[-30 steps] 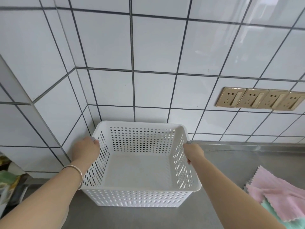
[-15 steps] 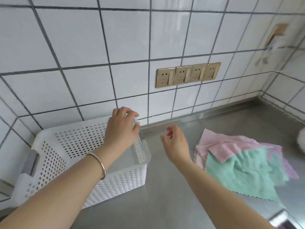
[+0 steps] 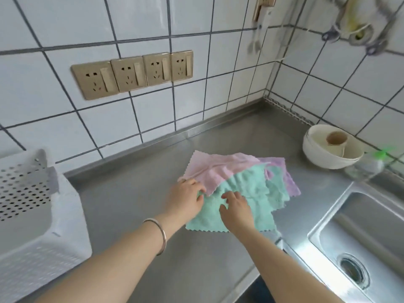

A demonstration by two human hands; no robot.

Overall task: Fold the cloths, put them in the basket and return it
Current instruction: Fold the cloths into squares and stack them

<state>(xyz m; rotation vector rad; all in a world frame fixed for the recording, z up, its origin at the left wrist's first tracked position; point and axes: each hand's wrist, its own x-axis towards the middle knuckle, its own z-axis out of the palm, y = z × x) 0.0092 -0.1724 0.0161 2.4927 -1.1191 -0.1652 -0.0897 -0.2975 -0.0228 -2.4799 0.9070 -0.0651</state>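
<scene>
A loose pile of cloths lies on the steel counter: a pink cloth (image 3: 220,169) at the back, a green cloth (image 3: 247,193) in front, and a purple cloth (image 3: 288,180) showing at the right. My left hand (image 3: 185,199) rests on the pile's left edge where pink meets green, fingers bent over the cloth. My right hand (image 3: 236,207) lies on the green cloth with fingers spread. Whether either hand pinches fabric is unclear. The white perforated basket (image 3: 65,215) stands at the far left, nothing visible inside it.
A steel sink (image 3: 360,241) is set into the counter at the right. White bowls (image 3: 328,157) with a cup inside sit in the back right corner beside a clear bottle (image 3: 365,167). Gold wall sockets (image 3: 133,73) are above the counter.
Both hands let go of the basket and moved right onto the cloth pile. The view swung right, so the basket now sits at the left edge.
</scene>
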